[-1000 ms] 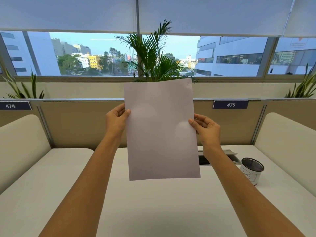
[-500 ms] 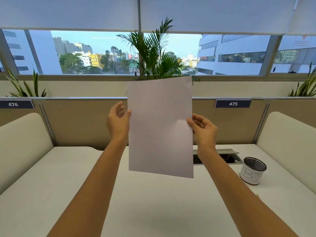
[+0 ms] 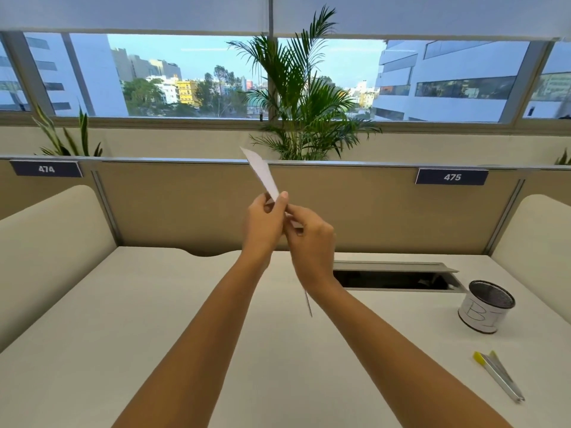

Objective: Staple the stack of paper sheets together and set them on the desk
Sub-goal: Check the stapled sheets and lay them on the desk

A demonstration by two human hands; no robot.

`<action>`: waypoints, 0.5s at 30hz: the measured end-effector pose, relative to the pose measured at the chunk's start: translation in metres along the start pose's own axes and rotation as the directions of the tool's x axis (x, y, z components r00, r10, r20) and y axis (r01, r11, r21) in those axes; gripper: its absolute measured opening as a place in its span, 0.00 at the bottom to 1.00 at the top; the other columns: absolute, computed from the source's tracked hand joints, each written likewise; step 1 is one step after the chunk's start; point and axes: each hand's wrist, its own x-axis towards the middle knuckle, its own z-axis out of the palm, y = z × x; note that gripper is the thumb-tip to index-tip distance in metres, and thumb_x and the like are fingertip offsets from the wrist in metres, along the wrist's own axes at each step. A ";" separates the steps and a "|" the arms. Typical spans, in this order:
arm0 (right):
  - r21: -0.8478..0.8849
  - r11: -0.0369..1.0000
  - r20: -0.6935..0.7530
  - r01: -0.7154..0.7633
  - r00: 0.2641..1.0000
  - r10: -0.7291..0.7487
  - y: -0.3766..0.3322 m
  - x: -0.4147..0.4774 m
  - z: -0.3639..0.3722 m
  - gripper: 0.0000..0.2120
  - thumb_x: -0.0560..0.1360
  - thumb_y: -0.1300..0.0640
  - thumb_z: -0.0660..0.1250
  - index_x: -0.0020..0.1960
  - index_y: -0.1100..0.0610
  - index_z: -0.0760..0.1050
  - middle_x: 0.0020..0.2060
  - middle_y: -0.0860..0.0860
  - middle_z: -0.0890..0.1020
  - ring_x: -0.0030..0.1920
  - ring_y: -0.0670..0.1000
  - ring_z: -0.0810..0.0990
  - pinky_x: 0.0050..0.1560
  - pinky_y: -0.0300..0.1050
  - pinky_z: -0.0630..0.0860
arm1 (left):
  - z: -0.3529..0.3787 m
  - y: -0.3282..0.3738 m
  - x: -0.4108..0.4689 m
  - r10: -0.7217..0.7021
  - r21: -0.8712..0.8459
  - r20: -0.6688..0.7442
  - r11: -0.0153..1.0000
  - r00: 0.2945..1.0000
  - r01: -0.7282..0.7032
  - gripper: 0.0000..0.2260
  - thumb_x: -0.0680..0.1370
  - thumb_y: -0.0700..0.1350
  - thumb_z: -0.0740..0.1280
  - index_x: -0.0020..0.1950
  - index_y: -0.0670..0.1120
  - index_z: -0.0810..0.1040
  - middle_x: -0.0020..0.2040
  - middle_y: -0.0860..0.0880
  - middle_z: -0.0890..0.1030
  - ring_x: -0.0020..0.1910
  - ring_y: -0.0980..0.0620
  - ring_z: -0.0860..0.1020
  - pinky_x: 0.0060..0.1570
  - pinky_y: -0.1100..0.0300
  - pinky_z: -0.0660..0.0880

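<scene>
Both forearms are raised over the desk (image 3: 154, 319), hands meeting at centre. Left hand (image 3: 265, 225) is closed, thumb and fingers pinching the paper sheets (image 3: 262, 173). Right hand (image 3: 312, 242) is closed on the same sheets, just below the left and touching it. The sheets are held in the air, edge-on and tilted, lower corner visible beneath the right wrist. Mesh pen cup (image 3: 486, 305), far right, upright: contents cannot be seen. Cable hatch (image 3: 392, 274) stands open, interior dark. Yellow-tipped stapler (image 3: 499, 375) lies near the cup.
</scene>
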 end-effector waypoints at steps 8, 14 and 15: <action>0.068 0.990 0.322 -0.125 0.942 0.097 0.025 -0.005 0.017 0.16 0.78 0.53 0.62 0.64 0.53 0.74 0.61 0.48 0.79 0.59 0.41 0.75 0.58 0.25 0.67 | -0.041 -0.015 0.027 -0.045 0.091 -0.063 0.995 0.997 0.050 0.13 0.79 0.42 0.58 0.62 0.47 0.75 0.56 0.47 0.81 0.54 0.47 0.79 0.54 0.48 0.78; 0.192 0.762 0.314 -0.618 0.775 0.549 0.079 0.003 0.002 0.30 0.75 0.43 0.63 0.73 0.48 0.58 0.72 0.46 0.64 0.70 0.46 0.64 0.64 0.43 0.63 | -0.072 -0.014 0.038 -0.026 0.036 0.121 0.999 0.992 0.021 0.11 0.80 0.41 0.58 0.58 0.52 0.74 0.50 0.54 0.80 0.45 0.56 0.79 0.40 0.62 0.76; 0.176 0.697 0.372 -0.695 0.702 0.607 0.087 -0.001 0.003 0.33 0.74 0.40 0.63 0.74 0.49 0.56 0.73 0.47 0.62 0.72 0.49 0.62 0.66 0.45 0.63 | -0.077 -0.016 0.041 -0.040 0.018 0.140 0.999 0.989 0.038 0.11 0.80 0.41 0.58 0.57 0.53 0.75 0.49 0.54 0.81 0.45 0.56 0.79 0.39 0.62 0.76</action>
